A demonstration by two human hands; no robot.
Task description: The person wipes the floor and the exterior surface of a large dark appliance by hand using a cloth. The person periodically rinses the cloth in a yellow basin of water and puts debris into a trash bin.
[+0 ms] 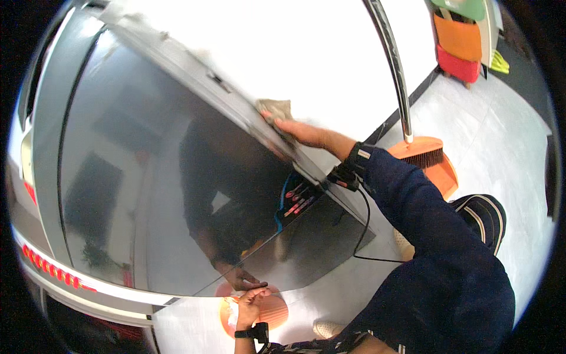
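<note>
My right hand [309, 135] presses a crumpled greyish-brown cloth [276, 109] against the grey edge strip along the top of a large glossy dark door panel [163, 177]. The fingers lie over the cloth and partly hide it. My left hand [250, 305], with a black band on its wrist, is at the panel's lower edge, its fingers curled against that edge. The glossy face mirrors an arm and a hand. A black cable hangs from a small dark device near my right wrist.
A broom with a metal handle [395, 75] stands by an orange dustpan [444, 177] on the pale floor. An orange ribbed bin [272, 309] is behind my left hand. Stacked coloured containers [457, 40] stand at the upper right. A bright white surface lies beyond the panel's edge.
</note>
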